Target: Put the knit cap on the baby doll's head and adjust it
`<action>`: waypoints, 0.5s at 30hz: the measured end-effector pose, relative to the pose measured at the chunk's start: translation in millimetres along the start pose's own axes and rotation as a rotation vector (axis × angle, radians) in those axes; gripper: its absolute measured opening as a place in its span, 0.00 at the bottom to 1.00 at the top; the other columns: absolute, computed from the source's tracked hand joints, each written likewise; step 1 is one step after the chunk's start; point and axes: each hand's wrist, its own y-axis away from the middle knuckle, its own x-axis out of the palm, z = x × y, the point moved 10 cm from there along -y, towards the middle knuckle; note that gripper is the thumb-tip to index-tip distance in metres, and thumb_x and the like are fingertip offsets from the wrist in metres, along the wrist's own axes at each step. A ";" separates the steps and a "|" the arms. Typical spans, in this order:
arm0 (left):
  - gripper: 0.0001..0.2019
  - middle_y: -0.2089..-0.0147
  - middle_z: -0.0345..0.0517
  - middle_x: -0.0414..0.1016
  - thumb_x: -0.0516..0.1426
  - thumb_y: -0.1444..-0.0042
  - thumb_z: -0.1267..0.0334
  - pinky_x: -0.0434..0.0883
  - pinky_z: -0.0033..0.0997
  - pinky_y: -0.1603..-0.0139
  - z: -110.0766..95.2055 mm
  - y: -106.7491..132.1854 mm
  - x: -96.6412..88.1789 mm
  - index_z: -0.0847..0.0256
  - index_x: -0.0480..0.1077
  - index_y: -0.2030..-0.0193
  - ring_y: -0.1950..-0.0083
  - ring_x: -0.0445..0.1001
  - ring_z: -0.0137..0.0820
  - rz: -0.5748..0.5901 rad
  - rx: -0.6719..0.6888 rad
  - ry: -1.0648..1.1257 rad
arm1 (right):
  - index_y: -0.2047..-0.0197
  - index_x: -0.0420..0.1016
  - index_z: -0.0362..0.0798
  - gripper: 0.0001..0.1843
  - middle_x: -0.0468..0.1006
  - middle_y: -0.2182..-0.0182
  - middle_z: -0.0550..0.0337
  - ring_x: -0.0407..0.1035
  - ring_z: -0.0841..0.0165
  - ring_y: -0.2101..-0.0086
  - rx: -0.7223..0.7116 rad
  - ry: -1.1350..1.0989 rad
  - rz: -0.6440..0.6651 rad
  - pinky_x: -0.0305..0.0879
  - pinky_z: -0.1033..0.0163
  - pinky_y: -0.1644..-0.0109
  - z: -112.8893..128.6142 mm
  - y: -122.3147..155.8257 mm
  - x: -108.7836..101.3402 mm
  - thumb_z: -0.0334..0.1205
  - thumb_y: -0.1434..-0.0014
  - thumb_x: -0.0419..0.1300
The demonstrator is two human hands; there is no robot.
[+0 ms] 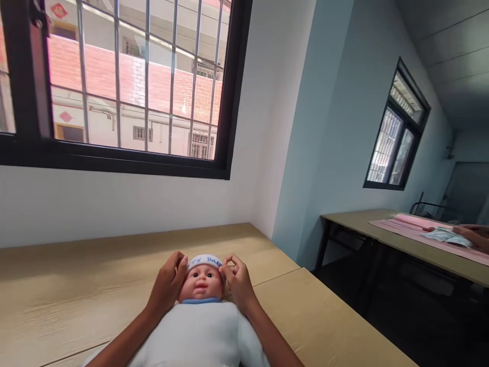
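A baby doll in a pale outfit with a blue collar lies face up on the wooden table. On its head is a white hat with blue lettering, its brim across the forehead. My left hand is closed at the hat's left edge, fingers bent and thumb along the doll's head. At the opposite edge, my right hand pinches the brim between thumb and fingers. The doll's lower body runs out of the bottom of the view.
The wooden table meets the wall below a barred window. To the right, beyond a gap, stands a second table bearing a pink mat and a light cloth. Another person's hand is at that cloth.
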 end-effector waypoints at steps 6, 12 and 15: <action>0.14 0.79 0.34 0.56 0.46 0.47 0.52 0.54 0.29 0.72 10.0 -2.7 -6.9 0.57 0.54 0.76 0.76 0.55 0.29 -0.072 -0.019 0.041 | 0.74 0.57 0.48 0.12 0.58 0.88 0.72 0.44 0.79 0.87 -0.009 0.029 0.017 0.35 0.71 0.83 -3.9 -0.8 0.5 0.46 0.52 0.55; 0.14 0.82 0.33 0.53 0.47 0.50 0.54 0.55 0.26 0.75 5.6 -0.7 -6.8 0.58 0.52 0.80 0.78 0.54 0.26 -0.080 -0.022 0.142 | 0.75 0.58 0.47 0.14 0.55 0.90 0.73 0.43 0.79 0.87 -0.010 0.034 0.022 0.32 0.70 0.82 -9.6 -3.1 -0.5 0.49 0.53 0.56; 0.14 0.82 0.33 0.54 0.48 0.50 0.54 0.57 0.25 0.76 1.9 0.4 -4.9 0.58 0.52 0.80 0.78 0.56 0.25 -0.055 -0.021 0.190 | 0.75 0.58 0.48 0.15 0.53 0.91 0.74 0.42 0.79 0.87 0.006 0.015 0.030 0.31 0.70 0.82 -13.3 -4.1 -0.9 0.49 0.54 0.58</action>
